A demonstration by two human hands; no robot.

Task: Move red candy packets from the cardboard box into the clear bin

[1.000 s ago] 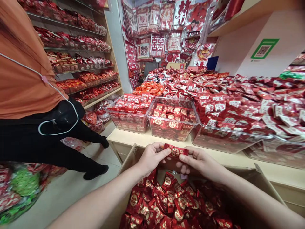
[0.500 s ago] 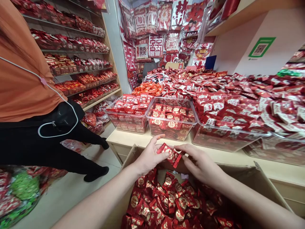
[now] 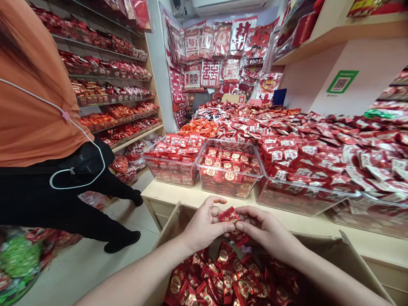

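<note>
In the head view, a red wrapped piece [image 3: 228, 214] is being held above an open cardboard box [image 3: 172, 221], between the left grip [image 3: 204, 223] and the right grip [image 3: 262, 226]. Both grips are being engaged on this same piece. Its left side is being pinched by the left grip, with the thumb being laid across the front face; the index finger is being extended above, apart from the wrapper. Its right side is being pinched by the right grip, with the thumb tip being set close to the opposite thumb. The piece is being presented at a tilt: its upper end is being exposed above the thumbs, its lower end below them, and its gold print is being partly covered.

Beneath the grips, loose red pieces [image 3: 223, 278] are being contained in the box. Just beyond the box, a row of clear bins, including the middle bin [image 3: 227, 190], is being supported by the desk [image 3: 168, 194]. Packets are being held in these bins. To the left, an orange top [image 3: 38, 106] is being worn by another person.
</note>
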